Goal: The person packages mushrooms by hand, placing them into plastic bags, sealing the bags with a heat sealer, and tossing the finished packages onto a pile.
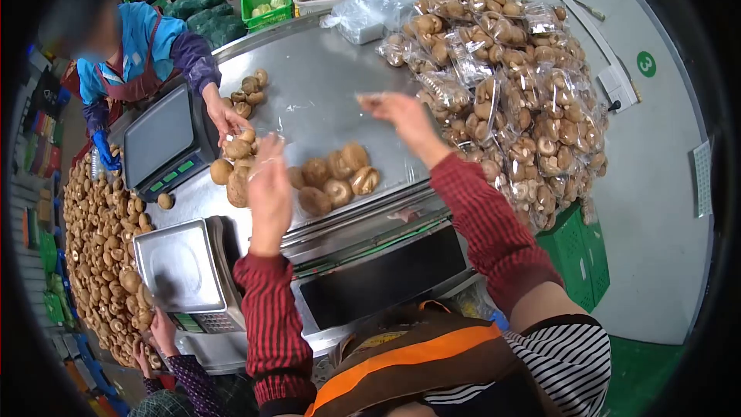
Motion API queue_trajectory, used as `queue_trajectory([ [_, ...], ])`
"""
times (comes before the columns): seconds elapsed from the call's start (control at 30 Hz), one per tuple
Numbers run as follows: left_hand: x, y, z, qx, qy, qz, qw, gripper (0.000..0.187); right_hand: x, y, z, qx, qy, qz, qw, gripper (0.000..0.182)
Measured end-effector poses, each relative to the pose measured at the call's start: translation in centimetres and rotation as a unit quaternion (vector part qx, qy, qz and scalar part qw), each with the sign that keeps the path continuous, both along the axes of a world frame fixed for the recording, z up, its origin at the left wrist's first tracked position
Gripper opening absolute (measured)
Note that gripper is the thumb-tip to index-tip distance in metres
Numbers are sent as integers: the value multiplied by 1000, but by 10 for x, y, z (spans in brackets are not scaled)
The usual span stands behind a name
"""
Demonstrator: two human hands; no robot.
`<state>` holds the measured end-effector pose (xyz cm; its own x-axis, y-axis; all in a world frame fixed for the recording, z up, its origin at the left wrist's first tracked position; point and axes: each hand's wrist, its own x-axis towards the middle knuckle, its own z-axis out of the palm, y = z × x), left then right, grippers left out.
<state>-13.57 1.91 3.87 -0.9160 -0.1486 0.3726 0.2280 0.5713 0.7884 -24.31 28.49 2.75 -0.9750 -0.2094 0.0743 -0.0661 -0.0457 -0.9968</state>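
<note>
My left hand (270,189) is raised over the steel table (309,69), its fingers pointing away from me and smeared by motion. Beside it, to the left, lie loose brown mushrooms (238,185); a co-worker's hand (225,120) reaches to them. A cluster of mushrooms (332,177) rests between my two hands, close to the table's near edge. My right hand (403,117) hovers farther out, left of a heap of bagged mushrooms (532,100). Its fingertips are pressed together, and whatever they pinch is too small to make out.
Two scales, one dark (162,139) and one silver (181,266), stand at left beside a large loose mushroom pile (100,247). Another person's hand (162,332) touches that pile's near end. A few mushrooms (251,91), plastic packaging (367,11) and crates (266,4) sit farther back.
</note>
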Motion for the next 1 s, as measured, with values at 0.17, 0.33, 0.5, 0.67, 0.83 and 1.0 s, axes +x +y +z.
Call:
queue_trajectory([
  [0.17,-12,5,-29,-192,-126,-23,973,35,-4,-7,-45,296,7,45,954,37],
  [0.33,2,16,-18,-165,-148,0,975,35,-6,-9,-30,331,-36,136,933,42],
  [0.5,15,11,-19,-22,-156,78,985,43,-24,-14,-32,378,-45,233,895,59],
  [0.67,35,-9,-11,47,-310,53,948,50,-37,-12,-1,503,-88,325,796,58],
  [0.83,74,-18,-14,64,-245,39,967,40,-24,26,-12,341,4,435,833,52],
  [1.0,93,-38,-18,200,-227,-53,952,41,5,35,-24,306,22,378,874,37],
])
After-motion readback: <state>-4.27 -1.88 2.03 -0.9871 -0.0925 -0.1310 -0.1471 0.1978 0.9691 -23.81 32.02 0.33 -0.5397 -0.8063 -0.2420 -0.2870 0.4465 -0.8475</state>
